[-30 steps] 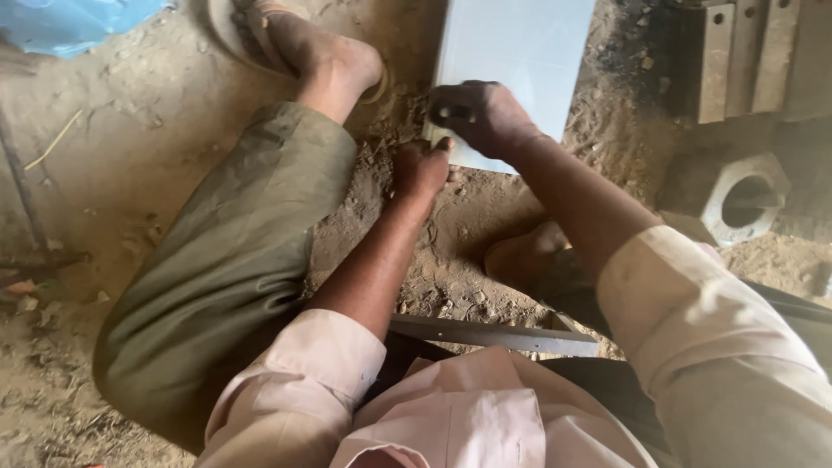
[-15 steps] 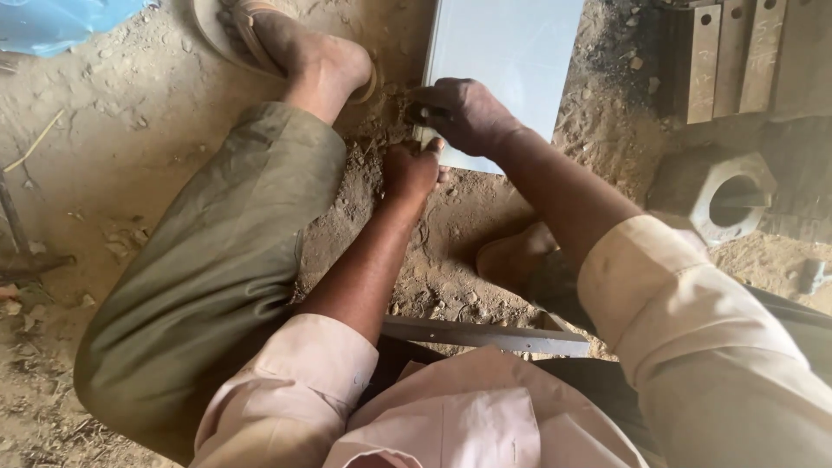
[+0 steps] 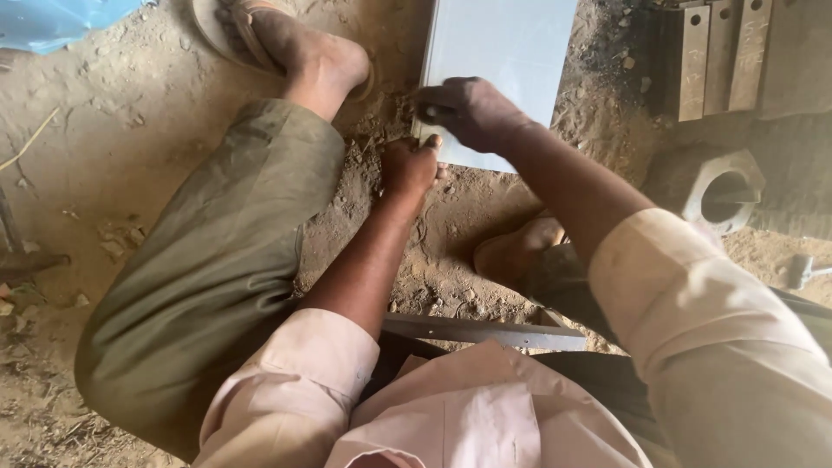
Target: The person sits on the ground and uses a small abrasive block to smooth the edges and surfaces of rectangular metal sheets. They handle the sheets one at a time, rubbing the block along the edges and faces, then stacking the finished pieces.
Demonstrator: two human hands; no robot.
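A pale grey flat slab (image 3: 503, 52) lies on sandy ground in front of me, its near left corner bedded in loose dirt. My right hand (image 3: 468, 111) rests on that corner with fingers curled over the edge, gripping it. My left hand (image 3: 409, 166) is just below, fingers pressed into the soil against the slab's near edge; whether it holds anything is hidden. My left leg in olive trousers (image 3: 217, 269) stretches to a sandalled foot (image 3: 295, 48) left of the slab.
Several perforated metal brackets (image 3: 715, 52) lean at the top right. A hexagonal concrete block with a round hole (image 3: 719, 191) sits right. A metal bar (image 3: 485, 331) lies under my chest. A blue sheet (image 3: 61, 19) is at the top left.
My view has drifted slightly, so everything sits a bit lower and to the left. Both hands stay at the slab's near left corner with little movement.
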